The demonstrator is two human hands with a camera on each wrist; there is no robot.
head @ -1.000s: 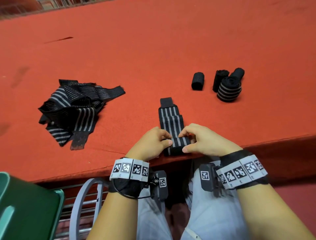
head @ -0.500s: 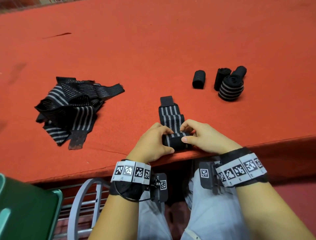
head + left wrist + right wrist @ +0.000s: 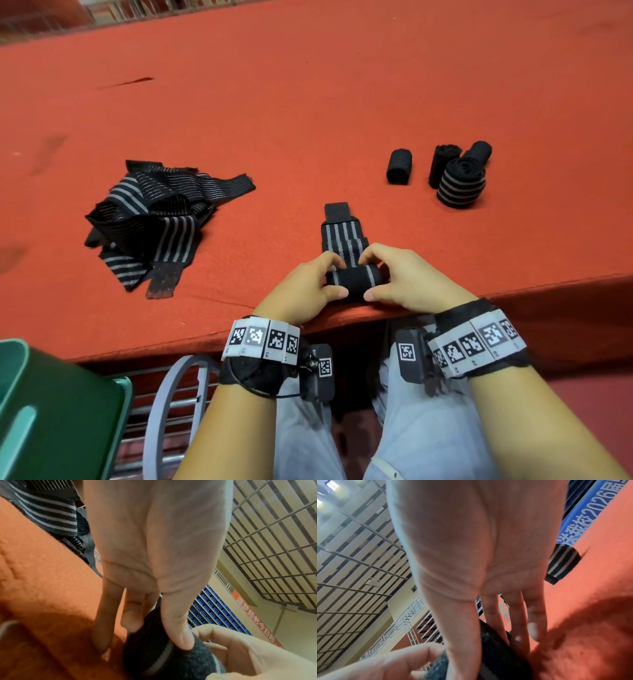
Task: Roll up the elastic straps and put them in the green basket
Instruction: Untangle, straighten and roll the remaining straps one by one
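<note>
We see left hand (image 3: pixel 305 286) and right hand (image 3: pixel 407 279) pinching the strap (image 3: pixel 354 279) roll at the table (image 3: pixel 308 102) edge.

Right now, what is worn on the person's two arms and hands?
The hands are bare. Each wrist carries a black strap with a band of white square-code tags: left band, right band. A black camera box hangs under each wrist. No sleeves show.

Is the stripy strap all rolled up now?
No, the strap is only partly rolled: both hands hold the roll while a flat striped length still lies on the red table.
</note>
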